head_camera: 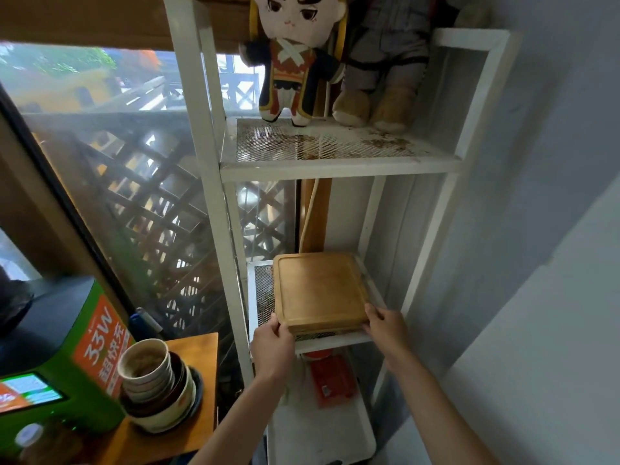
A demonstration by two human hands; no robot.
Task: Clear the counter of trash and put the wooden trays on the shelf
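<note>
Wooden trays (318, 292), stacked but too close to be counted, are being held on the middle mesh tier of one white shelf (339, 167). The near left corner is being gripped by the left hand (272, 345), the near right corner by the right hand (385, 327). Two plush dolls (295, 58) are being kept on the upper tier; one stack of used bowls (157, 384) is being left on the counter (198, 347).

A tall window (100, 135) fills the left side, letting in hazy daylight; beyond the glass stands a wooden lattice fence (157, 209). A dark wooden beam (84, 18) runs above the window. On the right, a plain pale grey wall (553, 162) closes the corner. Lower left, a corner of a wooden counter (198, 350) shows, well lit from the window.
</note>
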